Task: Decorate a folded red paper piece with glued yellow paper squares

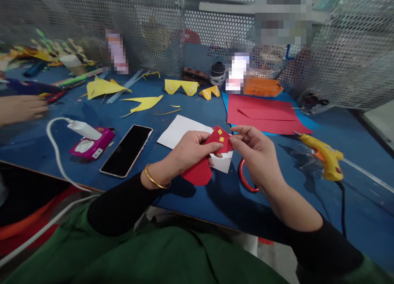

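A red paper cutout (pixel 198 172) with small yellow squares on its upper part is held in my left hand (pixel 192 150), thumb on top and fingers beneath. My right hand (pixel 257 152) is at the cutout's right edge, its thumb and forefinger pinched together; anything between the fingertips is too small to make out. White paper (pixel 172 131) lies on the blue table under the cutout. Red-handled scissors (pixel 243 178) lie partly hidden beneath my right hand.
A black phone (pixel 127 151) and a purple socket block (pixel 92 144) lie left. A yellow glue gun (pixel 326 156) lies right, near red sheets (pixel 261 113). Yellow paper glasses (pixel 181 87) stand at the back. Another person's hand (pixel 23 109) is far left.
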Available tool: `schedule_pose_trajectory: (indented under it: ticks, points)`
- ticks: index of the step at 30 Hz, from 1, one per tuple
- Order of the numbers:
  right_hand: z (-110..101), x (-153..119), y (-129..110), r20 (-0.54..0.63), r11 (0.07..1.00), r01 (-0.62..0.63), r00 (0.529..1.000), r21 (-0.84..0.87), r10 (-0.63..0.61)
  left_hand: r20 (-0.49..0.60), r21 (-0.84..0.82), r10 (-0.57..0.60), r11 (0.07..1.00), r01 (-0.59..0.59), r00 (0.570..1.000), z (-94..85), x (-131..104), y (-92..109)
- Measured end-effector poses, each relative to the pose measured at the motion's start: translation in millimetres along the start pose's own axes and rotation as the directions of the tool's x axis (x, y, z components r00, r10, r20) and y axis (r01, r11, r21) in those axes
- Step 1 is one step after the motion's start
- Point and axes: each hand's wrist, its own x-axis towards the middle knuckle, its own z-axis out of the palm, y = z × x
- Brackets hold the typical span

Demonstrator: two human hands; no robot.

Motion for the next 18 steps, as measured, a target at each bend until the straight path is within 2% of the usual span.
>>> schedule_pose_trajectory:
  ticks: [4,6,8,10,12,14,15,17,18]
  points:
    - [-21.0,9.5,-8.1,-0.113,0.972,0.141,0.980,-0.188,-0.164,-0.038,-0.054,0.019,0.998,-0.021,0.999,-2.7,-1.3,2.9]
    - [-38.2,11.3,-12.5,-0.186,0.917,0.219,0.938,-0.334,-0.292,-0.039,-0.085,0.022,0.996,-0.025,0.999,-4.5,-1.4,3.9]
    - [-58.7,9.3,-15.1,-0.265,0.837,0.224,0.880,-0.499,-0.394,-0.039,-0.105,0.021,0.994,-0.025,0.999,-6.0,-0.8,4.0]
    - [-82.1,4.0,-14.9,-0.363,0.723,0.115,0.804,-0.681,-0.470,-0.045,-0.109,0.012,0.994,-0.017,0.999,-6.8,0.5,3.5]
    - [-107.7,-2.5,-11.9,-0.451,0.547,-0.155,0.764,-0.823,-0.462,-0.049,-0.110,-0.006,0.994,0.000,0.999,-7.0,1.7,3.2]
    - [-133.4,-8.3,-7.3,-0.536,0.383,-0.397,0.746,-0.834,-0.396,-0.055,-0.106,-0.019,0.994,0.014,0.998,-6.7,2.7,3.3]
    - [-145.1,-10.5,-5.2,-0.596,0.307,-0.512,0.712,-0.802,-0.370,-0.061,-0.099,-0.021,0.995,0.015,0.998,-6.6,3.0,3.5]
    - [-164.1,-13.2,-2.6,-0.622,0.186,-0.593,0.747,-0.783,-0.235,-0.071,-0.079,-0.016,0.997,0.010,0.997,-6.5,3.3,3.6]
    - [-170.7,-13.7,-2.3,-0.640,0.171,-0.619,0.756,-0.767,-0.138,-0.071,-0.069,-0.012,0.998,0.007,0.997,-6.6,3.5,3.5]
